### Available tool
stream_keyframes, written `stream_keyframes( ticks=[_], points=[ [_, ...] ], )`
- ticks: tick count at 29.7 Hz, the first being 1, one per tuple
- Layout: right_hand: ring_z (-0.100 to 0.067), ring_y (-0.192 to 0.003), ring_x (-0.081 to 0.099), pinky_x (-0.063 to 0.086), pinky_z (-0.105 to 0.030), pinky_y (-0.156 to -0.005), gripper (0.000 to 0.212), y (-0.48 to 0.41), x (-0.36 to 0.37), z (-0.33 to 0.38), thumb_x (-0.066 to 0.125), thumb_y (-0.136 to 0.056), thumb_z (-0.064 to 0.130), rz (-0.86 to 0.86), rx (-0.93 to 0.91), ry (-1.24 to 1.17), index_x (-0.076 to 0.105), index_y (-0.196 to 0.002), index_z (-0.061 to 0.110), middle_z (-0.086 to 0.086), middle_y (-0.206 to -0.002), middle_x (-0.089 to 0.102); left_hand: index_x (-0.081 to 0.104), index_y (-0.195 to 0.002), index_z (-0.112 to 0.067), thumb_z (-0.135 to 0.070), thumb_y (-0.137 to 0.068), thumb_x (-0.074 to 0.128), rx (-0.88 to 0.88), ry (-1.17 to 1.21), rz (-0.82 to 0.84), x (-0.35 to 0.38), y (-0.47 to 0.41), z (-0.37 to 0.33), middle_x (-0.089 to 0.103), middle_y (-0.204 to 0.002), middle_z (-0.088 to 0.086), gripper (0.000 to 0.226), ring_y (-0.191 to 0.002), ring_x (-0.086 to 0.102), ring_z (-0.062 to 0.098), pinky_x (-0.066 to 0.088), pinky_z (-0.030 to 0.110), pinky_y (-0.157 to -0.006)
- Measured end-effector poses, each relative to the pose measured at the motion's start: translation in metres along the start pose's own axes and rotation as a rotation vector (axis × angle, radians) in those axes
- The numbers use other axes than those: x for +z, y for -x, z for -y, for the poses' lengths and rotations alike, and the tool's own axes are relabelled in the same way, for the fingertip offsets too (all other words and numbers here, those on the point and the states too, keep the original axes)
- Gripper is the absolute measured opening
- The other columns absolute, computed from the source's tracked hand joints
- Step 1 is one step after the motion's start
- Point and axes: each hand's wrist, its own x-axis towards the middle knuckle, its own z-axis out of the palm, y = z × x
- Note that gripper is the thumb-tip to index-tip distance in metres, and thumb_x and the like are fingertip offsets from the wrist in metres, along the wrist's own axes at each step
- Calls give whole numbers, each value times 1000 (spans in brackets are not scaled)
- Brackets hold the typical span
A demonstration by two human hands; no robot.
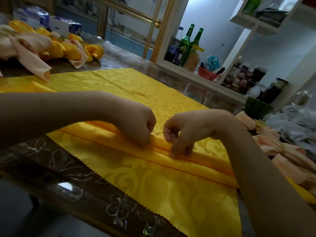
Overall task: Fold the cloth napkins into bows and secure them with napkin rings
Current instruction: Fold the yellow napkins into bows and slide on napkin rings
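A yellow patterned cloth napkin [153,182] lies spread on the table, with a raised accordion pleat running across its middle from left to lower right. My left hand [140,124] pinches the pleat with curled fingers. Close beside it, my right hand [184,132] also pinches the pleat, fingertips pressed down on the folded ridge. The napkin's zigzag-cut edge faces me. No napkin ring shows near my hands.
Folded yellow and peach napkin bows [51,47] are piled at the far left. More peach napkins [282,151] lie at the right. Tissue packs [65,24] sit behind. The table [51,161] has a brown floral cover. Shelves with green bottles [188,40] stand beyond.
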Motion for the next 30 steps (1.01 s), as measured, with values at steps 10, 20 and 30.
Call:
stream_keyframes(
  ticks=[10,20,30],
  points=[
    [-12,-67,60,49,-19,-55,17,1,0,0,69,-82,22,-60,13,-37,62,-94,12,-4,-80,63,61,-86,-15,-40,-86,61,-73,207,85,-7,-7,12,53,-55,-7,25,-48,47,7,37,16,-46],
    [-14,-77,52,44,-27,-69,11,-2,5,7,67,-83,27,-85,7,111,57,-85,21,-1,-89,58,59,-109,-27,-40,-85,64,-14,0,-105,5,7,-2,47,-79,-13,28,-68,50,4,46,18,-62],
    [-6,-59,55,46,-19,-54,13,9,-1,-2,68,-82,19,105,-194,-123,60,-89,11,4,-70,58,14,-82,-34,-36,-91,44,105,-513,-455,35,40,-21,29,-65,-10,31,-53,27,5,23,19,-46]
  ],
)
